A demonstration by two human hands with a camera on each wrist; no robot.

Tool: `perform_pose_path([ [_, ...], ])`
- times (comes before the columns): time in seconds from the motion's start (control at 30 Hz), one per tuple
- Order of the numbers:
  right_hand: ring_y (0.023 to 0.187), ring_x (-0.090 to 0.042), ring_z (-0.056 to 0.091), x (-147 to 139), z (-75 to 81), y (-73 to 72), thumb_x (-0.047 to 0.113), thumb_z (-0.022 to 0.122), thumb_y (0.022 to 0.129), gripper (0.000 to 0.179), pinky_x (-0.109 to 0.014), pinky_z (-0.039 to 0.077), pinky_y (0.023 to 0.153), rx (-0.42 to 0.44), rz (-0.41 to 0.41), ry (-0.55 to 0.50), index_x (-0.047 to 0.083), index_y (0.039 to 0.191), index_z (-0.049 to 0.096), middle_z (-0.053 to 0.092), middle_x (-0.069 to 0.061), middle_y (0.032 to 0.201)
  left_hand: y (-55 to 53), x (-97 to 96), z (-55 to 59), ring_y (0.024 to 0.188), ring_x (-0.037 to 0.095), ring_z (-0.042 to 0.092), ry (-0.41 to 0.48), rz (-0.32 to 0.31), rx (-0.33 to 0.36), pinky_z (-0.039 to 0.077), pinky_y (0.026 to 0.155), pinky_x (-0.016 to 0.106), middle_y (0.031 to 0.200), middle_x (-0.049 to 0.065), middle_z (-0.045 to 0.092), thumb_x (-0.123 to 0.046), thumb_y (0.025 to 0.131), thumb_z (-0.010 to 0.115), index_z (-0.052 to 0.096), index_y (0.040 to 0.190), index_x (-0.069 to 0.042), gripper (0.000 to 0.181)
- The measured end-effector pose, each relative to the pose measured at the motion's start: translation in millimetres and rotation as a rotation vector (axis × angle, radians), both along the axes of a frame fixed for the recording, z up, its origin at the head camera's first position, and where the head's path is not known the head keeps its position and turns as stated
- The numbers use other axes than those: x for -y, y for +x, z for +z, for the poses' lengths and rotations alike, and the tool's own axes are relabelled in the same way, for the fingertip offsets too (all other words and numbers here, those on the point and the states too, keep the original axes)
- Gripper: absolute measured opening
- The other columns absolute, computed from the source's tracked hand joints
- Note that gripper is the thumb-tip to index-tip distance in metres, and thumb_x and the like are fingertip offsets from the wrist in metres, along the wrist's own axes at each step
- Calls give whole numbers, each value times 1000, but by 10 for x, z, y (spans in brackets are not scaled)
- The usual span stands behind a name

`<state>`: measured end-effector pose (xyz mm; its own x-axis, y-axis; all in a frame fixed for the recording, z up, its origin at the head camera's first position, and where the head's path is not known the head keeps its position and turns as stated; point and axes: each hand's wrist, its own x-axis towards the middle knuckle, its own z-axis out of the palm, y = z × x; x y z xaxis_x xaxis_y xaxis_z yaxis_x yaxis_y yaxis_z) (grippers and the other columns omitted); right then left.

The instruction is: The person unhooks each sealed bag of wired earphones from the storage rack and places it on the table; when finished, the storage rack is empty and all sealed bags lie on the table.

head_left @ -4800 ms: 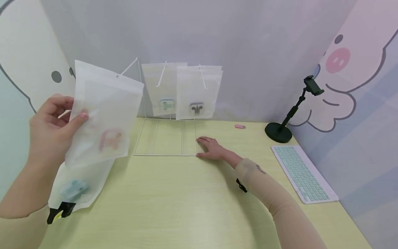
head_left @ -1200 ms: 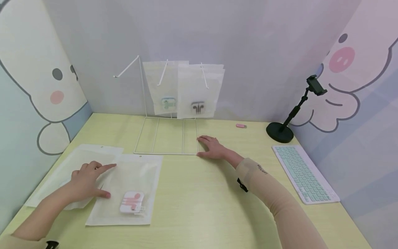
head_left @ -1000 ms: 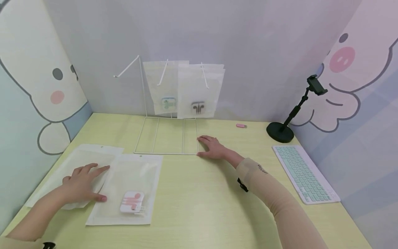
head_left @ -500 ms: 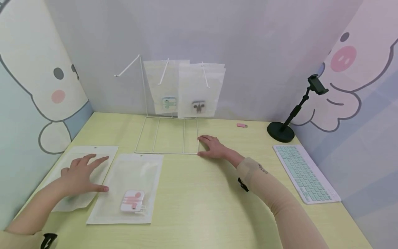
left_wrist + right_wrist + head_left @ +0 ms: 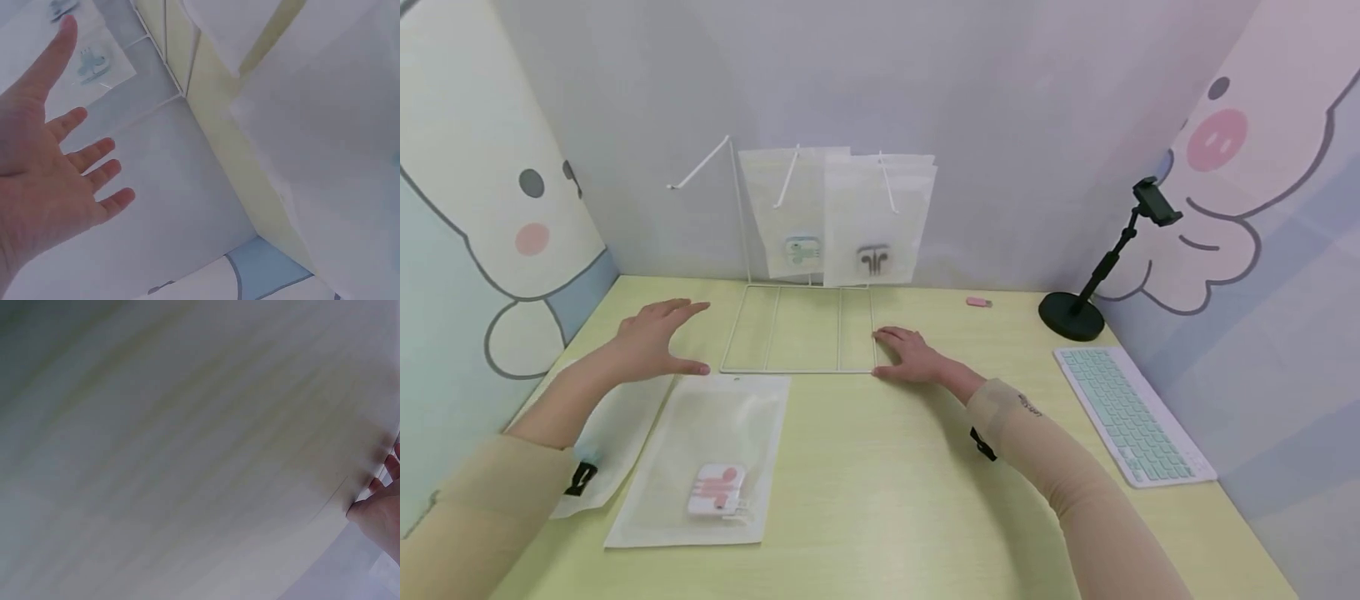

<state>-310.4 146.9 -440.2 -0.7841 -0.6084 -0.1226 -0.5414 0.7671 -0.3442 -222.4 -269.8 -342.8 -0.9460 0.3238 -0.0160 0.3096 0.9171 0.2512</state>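
My left hand (image 5: pixel 655 342) is raised with fingers spread and nothing held, beyond the bags and left of the white wire rack (image 5: pixel 797 372). Below it lies a translucent white bag with pink earphones (image 5: pixel 717 490), hang hole at its far edge. My forearm partly covers a second bag (image 5: pixel 625 433) to its left, holding something bluish. My right hand (image 5: pixel 913 357) rests at the rack's right side, thumb and fingertips against the wire. On the rack's hooks hang bags with green earphones (image 5: pixel 805 250) and dark earphones (image 5: pixel 874 261); the left hook (image 5: pixel 700 163) is bare.
A black phone stand (image 5: pixel 1072 315) and a pale keyboard with green keys (image 5: pixel 1131 417) are on the right of the table. A small pink USB stick (image 5: pixel 978 302) lies near the back wall. Walls border the table at the back and both sides.
Earlier my left hand held a bag at the left hook; both bags now lie on the table. The left bag shifted left, then my left hand moved forward toward the rack. My right hand stayed.
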Motion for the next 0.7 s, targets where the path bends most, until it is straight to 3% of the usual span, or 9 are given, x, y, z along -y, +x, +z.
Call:
perform_pose_path([
  [0.2,142,-33,19,4,-7,-7,47,58,90,76,-60,10,113,-15,-1,11,12,150,26,24,-11,155,-382,-18,-274,133,51,22,72,-104,-12,22,94,74,148,28,25,-37,76,77,31,145,-4,89],
  [0.33,142,-33,19,0,-5,-10,47,58,90,76,-60,10,113,-13,-2,10,12,150,26,24,-11,155,-566,-8,-469,134,50,22,150,-165,32,20,96,74,149,27,26,-30,76,79,30,146,-4,90],
  [0.5,143,-31,17,-1,6,-4,48,57,90,77,-59,8,113,3,-5,9,13,150,25,22,-11,155,-703,9,-606,134,50,23,167,-173,104,21,99,72,148,27,28,-35,76,78,28,146,-2,93],
  [0.7,143,-32,17,-1,-4,-8,47,58,90,77,-59,8,113,-3,1,2,12,150,26,23,-12,155,-755,73,-689,134,50,22,150,-176,196,19,107,64,148,30,25,-37,74,79,25,147,1,98],
])
